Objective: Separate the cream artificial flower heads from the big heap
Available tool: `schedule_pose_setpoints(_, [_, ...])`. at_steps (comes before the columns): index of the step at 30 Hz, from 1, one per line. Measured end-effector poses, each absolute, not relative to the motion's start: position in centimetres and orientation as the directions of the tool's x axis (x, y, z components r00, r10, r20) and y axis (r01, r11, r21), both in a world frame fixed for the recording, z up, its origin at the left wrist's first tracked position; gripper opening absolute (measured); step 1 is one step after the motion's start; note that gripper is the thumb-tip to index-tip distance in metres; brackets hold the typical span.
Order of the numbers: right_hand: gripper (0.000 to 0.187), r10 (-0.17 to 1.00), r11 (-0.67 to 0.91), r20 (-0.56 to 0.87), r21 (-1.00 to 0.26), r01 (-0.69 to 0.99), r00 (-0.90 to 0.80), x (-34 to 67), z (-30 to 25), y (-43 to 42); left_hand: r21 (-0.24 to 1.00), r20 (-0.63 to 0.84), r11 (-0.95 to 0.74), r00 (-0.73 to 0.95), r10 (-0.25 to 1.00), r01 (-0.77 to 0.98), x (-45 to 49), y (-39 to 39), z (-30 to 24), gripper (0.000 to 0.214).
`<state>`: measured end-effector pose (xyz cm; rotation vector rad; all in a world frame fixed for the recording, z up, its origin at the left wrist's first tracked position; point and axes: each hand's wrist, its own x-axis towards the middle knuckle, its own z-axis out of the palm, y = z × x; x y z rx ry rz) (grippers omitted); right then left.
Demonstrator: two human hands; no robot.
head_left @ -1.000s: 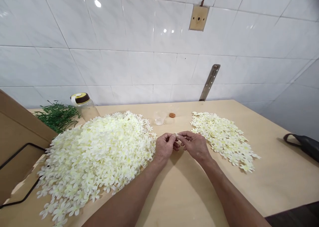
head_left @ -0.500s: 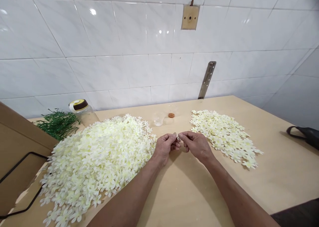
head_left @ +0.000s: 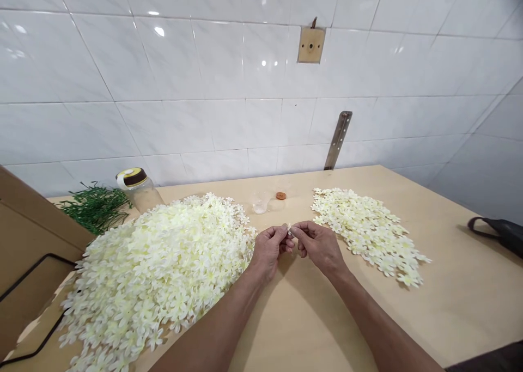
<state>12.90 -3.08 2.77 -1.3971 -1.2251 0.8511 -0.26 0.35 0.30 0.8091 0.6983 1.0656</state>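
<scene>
Over the middle of the table, my left hand (head_left: 268, 249) and my right hand (head_left: 321, 248) meet at their fingertips. Both are closed in a pinch around a tiny white artificial flower (head_left: 290, 230), mostly covered by the fingers. To the left of my left hand spreads a large heap of pale yellow-white artificial flowers (head_left: 171, 252). Beyond my right hand lies a smaller, flatter spread of similar flowers (head_left: 368, 227). Behind the hands are a small clear cup (head_left: 260, 205) with something whitish in it and a small brown oval object (head_left: 280, 195).
A clear bottle with a brown and yellow lid (head_left: 145, 193) stands behind the heap, beside green artificial stems (head_left: 96, 207). Brown cardboard (head_left: 36, 241) borders the left side. A black strapped object (head_left: 504, 233) lies at the right. A metal bracket (head_left: 338, 141) leans by the tiled wall.
The whole view has tilted slightly upward, so the scene sits lower. My hands stay together at the flower, with only slight finger movement.
</scene>
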Motion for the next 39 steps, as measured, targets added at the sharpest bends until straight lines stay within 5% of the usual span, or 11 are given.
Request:
schedule_pose_setpoints(7, [0.039,0.963,0.065,0.153,-0.930,0.362,0.223,12.79,2.51,-3.05,0.849,-0.102,0.242,0.304,0.947,-0.469,-0.14,0.62,-0.14,0.042])
schedule_pose_setpoints(15, [0.041,0.966,0.027,0.099,-0.957,0.289,0.238,12.70,2.36,-2.88,0.855,-0.097,0.231,0.294,0.951,-0.464,-0.11,0.37,0.49,0.041])
schedule_pose_setpoints(24, [0.041,0.942,0.067,0.193,-0.910,0.410,0.274,12.78,2.34,-3.04,0.892,-0.088,0.196,0.270,0.959,-0.407,-0.12,0.23,0.44,0.039])
schedule_pose_setpoints(32, [0.039,0.962,0.027,0.114,-0.945,0.325,0.250,12.92,2.72,-3.09,0.878,-0.105,0.227,0.294,0.950,-0.422,-0.22,0.48,0.40,0.039])
schedule_pose_setpoints(39, [0.041,0.953,0.034,0.157,-0.904,0.426,0.258,13.16,1.94,-2.71,0.919,-0.063,0.153,0.247,0.967,-0.364,0.16,0.23,0.28,0.036])
